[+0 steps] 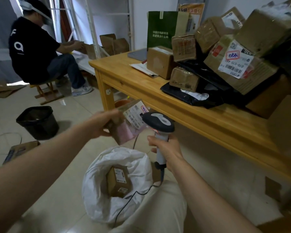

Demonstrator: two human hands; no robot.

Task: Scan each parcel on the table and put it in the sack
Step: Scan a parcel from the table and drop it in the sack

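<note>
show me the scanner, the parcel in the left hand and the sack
scanner (pixel 158 121): head view, on its dark head
parcel (pixel 133 116): head view, on its white label
sack (pixel 96 179): head view, on its white left wall

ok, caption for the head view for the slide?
Left hand holds a parcel to the scanner in the right hand, above a sack holding one box.

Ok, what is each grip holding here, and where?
Left grip holds the small parcel by its left edge; right grip holds the scanner by its handle.
</note>
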